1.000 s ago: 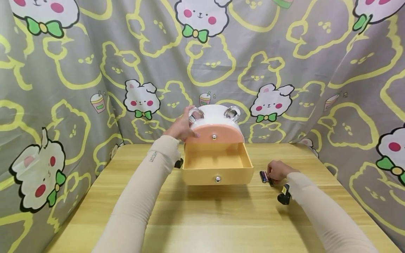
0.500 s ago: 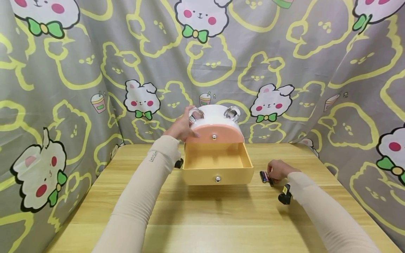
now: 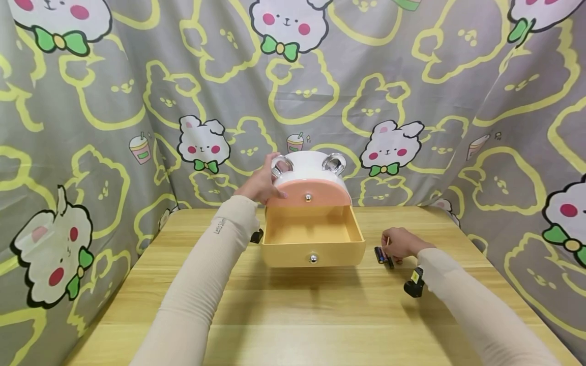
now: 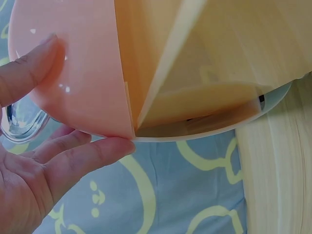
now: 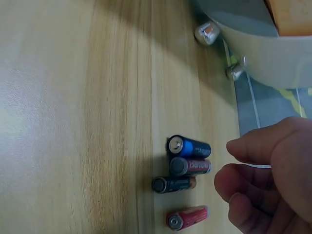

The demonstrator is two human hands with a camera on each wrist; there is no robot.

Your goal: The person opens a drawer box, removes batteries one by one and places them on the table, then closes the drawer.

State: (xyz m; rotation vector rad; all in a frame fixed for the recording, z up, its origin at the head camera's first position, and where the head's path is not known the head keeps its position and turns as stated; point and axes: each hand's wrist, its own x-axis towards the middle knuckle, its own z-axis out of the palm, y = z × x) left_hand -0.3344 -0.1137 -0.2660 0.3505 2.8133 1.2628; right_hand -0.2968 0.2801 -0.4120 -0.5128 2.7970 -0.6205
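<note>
A small white drawer cabinet (image 3: pixel 305 162) with clear ear-shaped loops on top stands at the back middle. Its yellow lower drawer (image 3: pixel 293 255) is pulled out with nothing inside; the pink upper drawer (image 3: pixel 330 193) is closed. My left hand (image 3: pixel 262 184) grips the cabinet's left side, the thumb on the pink front and fingers round the side in the left wrist view. By my right hand (image 3: pixel 404 243), several batteries lie on the table: a blue one (image 5: pixel 196 148), a red-and-grey one (image 5: pixel 195 166), a dark one (image 5: pixel 171 184) and, slightly apart, a red one (image 5: pixel 191 217). Its loosely bent fingers hold nothing.
The wooden table (image 3: pixel 293 325) reaches back to a grey curtain (image 3: pixel 247 101) printed with rabbits, which hangs round three sides. Silvery round feet (image 5: pixel 206 33) show under the cabinet in the right wrist view. A black wrist camera (image 3: pixel 414 284) hangs below the right wrist.
My right hand has shifted slightly left and up, its fingers loosening over the batteries, and one battery now shows beneath it. My left hand keeps its grip on the cabinet.
</note>
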